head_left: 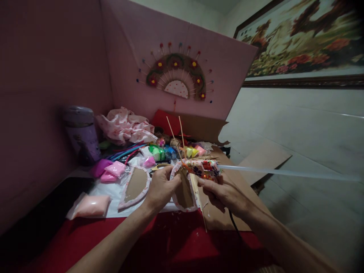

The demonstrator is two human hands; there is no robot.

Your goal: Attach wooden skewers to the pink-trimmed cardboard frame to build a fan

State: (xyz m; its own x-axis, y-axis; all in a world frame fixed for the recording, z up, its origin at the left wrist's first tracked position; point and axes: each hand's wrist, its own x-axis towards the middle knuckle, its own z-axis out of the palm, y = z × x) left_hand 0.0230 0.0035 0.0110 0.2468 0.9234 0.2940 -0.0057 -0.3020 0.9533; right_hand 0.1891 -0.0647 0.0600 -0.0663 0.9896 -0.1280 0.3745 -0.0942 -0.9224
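Note:
My left hand [164, 186] pinches the edge of a half-round cardboard piece [184, 194] rimmed with pale pink fabric. Two thin bamboo sticks [182, 138] rise from the top of that piece. My right hand [224, 191] is wrapped round a hot glue gun [200, 168] with a flower-patterned covering. Its tip is at the piece's upper edge, close to the base of the sticks. A long translucent glue stick [256, 170] juts from the gun's back to the right, and a black cord hangs below. A second, similar half-round piece [137, 185] lies left of my left hand.
Behind my hands lie bags of coloured clay [159, 152], pipe cleaners [127, 151] and crumpled pink fabric [126, 127]. A purple tumbler [82, 134] stands at the left. Loose sticks rest on a brown cardboard sheet [224, 212]. A fan-shaped decoration [176, 70] is on the upright pink board.

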